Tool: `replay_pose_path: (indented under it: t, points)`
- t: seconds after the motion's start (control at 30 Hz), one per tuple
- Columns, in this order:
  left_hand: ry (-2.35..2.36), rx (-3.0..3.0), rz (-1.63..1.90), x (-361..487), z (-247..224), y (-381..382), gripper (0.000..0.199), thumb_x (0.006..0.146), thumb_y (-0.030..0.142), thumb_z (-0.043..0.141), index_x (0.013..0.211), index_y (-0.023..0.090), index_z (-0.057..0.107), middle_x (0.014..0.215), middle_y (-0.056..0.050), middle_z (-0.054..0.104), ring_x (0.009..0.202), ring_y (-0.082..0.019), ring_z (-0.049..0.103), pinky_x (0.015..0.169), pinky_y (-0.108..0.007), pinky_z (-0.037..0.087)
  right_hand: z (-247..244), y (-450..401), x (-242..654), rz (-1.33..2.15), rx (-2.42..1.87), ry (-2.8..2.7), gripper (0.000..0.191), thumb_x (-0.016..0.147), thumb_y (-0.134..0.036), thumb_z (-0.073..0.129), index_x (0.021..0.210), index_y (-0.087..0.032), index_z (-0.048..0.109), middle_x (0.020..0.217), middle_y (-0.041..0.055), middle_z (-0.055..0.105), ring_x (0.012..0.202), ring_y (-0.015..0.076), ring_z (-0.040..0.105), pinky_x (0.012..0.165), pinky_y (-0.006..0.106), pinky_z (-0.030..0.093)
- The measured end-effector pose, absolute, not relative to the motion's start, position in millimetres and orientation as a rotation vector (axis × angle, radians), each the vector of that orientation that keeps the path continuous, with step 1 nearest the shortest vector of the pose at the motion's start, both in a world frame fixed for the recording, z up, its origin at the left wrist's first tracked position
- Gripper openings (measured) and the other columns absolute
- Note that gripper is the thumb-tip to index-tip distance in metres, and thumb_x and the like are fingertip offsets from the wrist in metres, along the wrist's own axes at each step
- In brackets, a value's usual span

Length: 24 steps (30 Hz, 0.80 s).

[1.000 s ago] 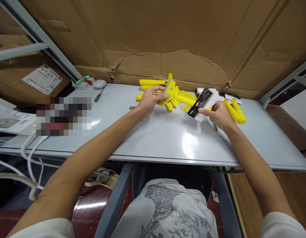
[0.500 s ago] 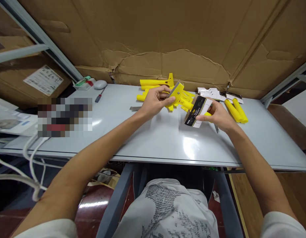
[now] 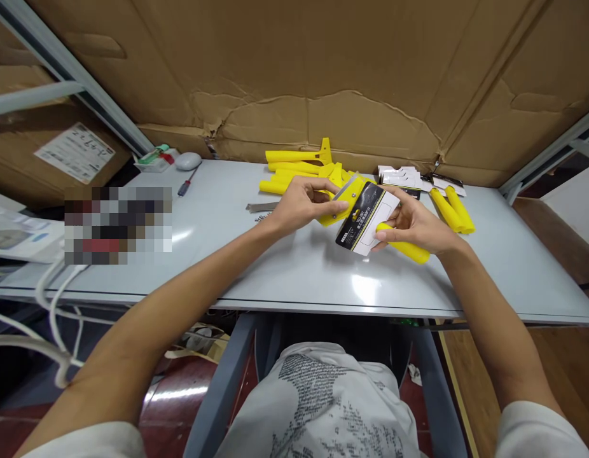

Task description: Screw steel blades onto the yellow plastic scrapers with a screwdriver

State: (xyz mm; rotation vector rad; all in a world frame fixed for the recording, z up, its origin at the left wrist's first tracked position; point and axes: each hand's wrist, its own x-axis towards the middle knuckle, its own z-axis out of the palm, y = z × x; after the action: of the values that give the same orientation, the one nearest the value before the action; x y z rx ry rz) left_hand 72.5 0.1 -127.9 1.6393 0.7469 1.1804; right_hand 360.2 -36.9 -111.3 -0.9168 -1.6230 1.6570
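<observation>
A yellow scraper [image 3: 333,215] is held over the table, its wide head toward the left and its handle toward the right. My left hand [image 3: 299,205] is closed on the head, thumb on the near face. A black and white printed packaging card [image 3: 374,216] surrounds the scraper just below the head, and the yellow handle comes out on its right side. My right hand [image 3: 415,219] grips the card's right edge, fingers behind it and thumb by the handle. The blade edge is partly hidden by my left fingers.
Several yellow scraper handles [image 3: 289,156] lie piled behind my left hand. Further right are a stack of packaging cards [image 3: 399,177] and two yellow handles [image 3: 450,213]. Metal blades [image 3: 261,207], a screwdriver [image 3: 184,186] and a computer mouse [image 3: 188,161] are leftward. Cardboard [image 3: 371,76] walls the back.
The packaging card has slid up the handle to sit against the scraper head. More of the handle now sticks out at its right. Both hands have come closer together.
</observation>
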Motion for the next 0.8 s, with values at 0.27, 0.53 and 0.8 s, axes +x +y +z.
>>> replay_pose_path:
  t: [0.27, 0.53, 0.8]
  points:
    - [0.724, 1.723, 1.113, 82, -128, -14, 0.04, 0.073, 0.055, 0.107, 0.08, 0.02, 0.088, 0.112, -0.011, 0.084, 0.078, -0.014, 0.068, 0.071, -0.028, 0.054, -118, -43, 349, 1.568, -0.935, -1.671, 0.129, 0.071, -0.046, 0.11, 0.177, -0.045, 0.035, 0.137, 0.0066, 0.083, 0.104, 0.0363, 0.087, 0.078, 0.055, 0.079]
    - [0.697, 1.795, 1.021, 91, -127, -22, 0.075, 0.094, 0.093, 0.074, 0.075, 0.021, 0.081, 0.088, -0.008, 0.076, 0.083, -0.019, 0.066, 0.075, -0.032, 0.051, -119, -49, 336, 1.457, -0.972, -1.638, 0.121, 0.075, -0.053, 0.107, 0.175, -0.041, 0.041, 0.123, 0.0047, 0.081, 0.094, 0.0317, 0.082, 0.06, 0.042, 0.072]
    - [0.782, 1.672, 0.993, 86, -131, -16, 0.052, 0.078, 0.068, 0.102, 0.091, 0.02, 0.088, 0.091, -0.006, 0.08, 0.079, -0.018, 0.07, 0.069, -0.029, 0.053, -122, -49, 332, 1.425, -1.009, -1.656, 0.144, 0.079, -0.066, 0.102, 0.186, -0.041, 0.009, 0.105, 0.0022, 0.083, 0.07, 0.0274, 0.081, 0.049, 0.036, 0.063]
